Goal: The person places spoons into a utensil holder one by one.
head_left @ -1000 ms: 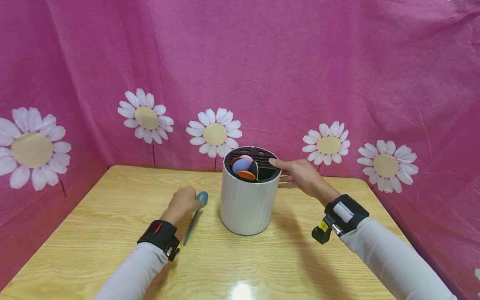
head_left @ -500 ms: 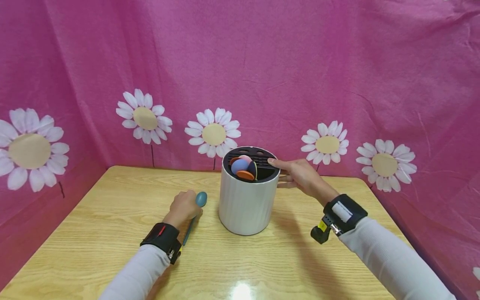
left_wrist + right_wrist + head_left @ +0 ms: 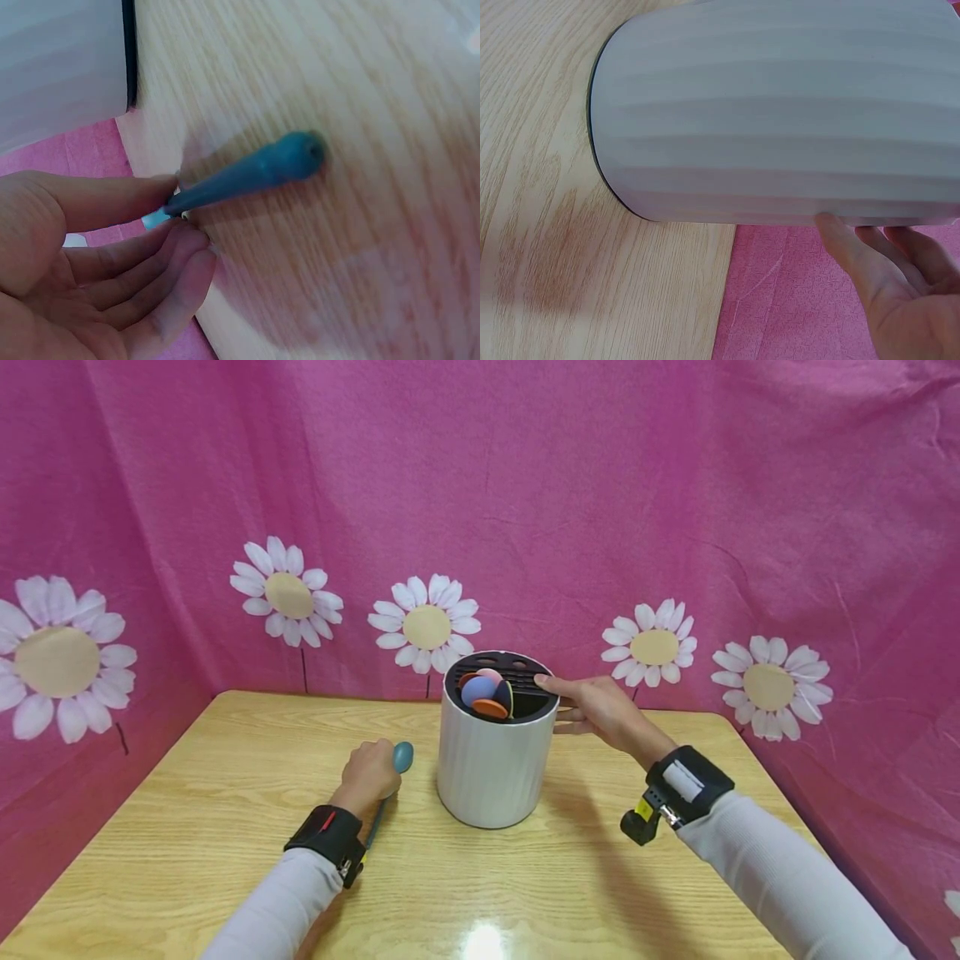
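Observation:
A teal spoon (image 3: 403, 757) slants over the table left of the holder. My left hand (image 3: 367, 774) pinches its handle just below the bowl, between thumb and fingertips. In the left wrist view the handle (image 3: 247, 176) points away from the fingers, and the bowl is mostly hidden. The white, ribbed utensil holder (image 3: 491, 777) stands upright on the table. At its right side my right hand (image 3: 600, 710) grips the rim, thumb on the black top and fingers along the outer wall. Several utensils with rounded ends, including a blue one (image 3: 477, 690) and an orange one (image 3: 490, 709), stand in its front-left compartment.
The holder's black insert (image 3: 517, 672) also has slots and round holes toward the back. Beneath everything is a light wooden table (image 3: 247, 793). Behind it hangs a pink cloth (image 3: 540, 510) with large white daisies.
My left hand has shifted slightly along the spoon, from beside the bowl to the handle below it, showing more of the bowl. The right hand and the holder stay nearly still.

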Tool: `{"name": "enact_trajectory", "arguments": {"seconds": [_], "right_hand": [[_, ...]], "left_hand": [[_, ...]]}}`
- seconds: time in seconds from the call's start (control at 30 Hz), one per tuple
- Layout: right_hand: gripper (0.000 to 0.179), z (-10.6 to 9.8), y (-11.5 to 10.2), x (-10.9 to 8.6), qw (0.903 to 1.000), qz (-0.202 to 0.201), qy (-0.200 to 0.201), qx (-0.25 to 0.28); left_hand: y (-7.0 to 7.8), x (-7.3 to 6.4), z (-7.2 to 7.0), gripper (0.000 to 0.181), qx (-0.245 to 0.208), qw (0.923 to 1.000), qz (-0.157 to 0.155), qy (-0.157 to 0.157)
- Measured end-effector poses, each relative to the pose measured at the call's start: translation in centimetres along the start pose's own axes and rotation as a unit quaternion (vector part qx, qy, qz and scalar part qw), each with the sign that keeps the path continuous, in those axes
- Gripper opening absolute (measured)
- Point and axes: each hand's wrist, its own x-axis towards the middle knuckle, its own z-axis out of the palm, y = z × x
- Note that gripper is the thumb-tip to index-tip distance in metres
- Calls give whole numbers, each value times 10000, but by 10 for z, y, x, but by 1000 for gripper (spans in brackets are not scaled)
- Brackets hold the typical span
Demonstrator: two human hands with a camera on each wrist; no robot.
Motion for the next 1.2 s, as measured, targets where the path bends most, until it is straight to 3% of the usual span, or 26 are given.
{"name": "enact_trajectory", "arguments": {"seconds": [0.5,0.77,1.2], "right_hand": [[56,-2,0,1,10000,13,37,44],[55,0,1,0,10000,46,59,34],[54,0,1,0,10000,-39,6,64]], "left_hand": [[-1,4,2,20,134,9999,-88,31],[1,1,0,21,196,9996,-172,-133],[-3,-4,0,40,113,9996,-3,-251]]}}
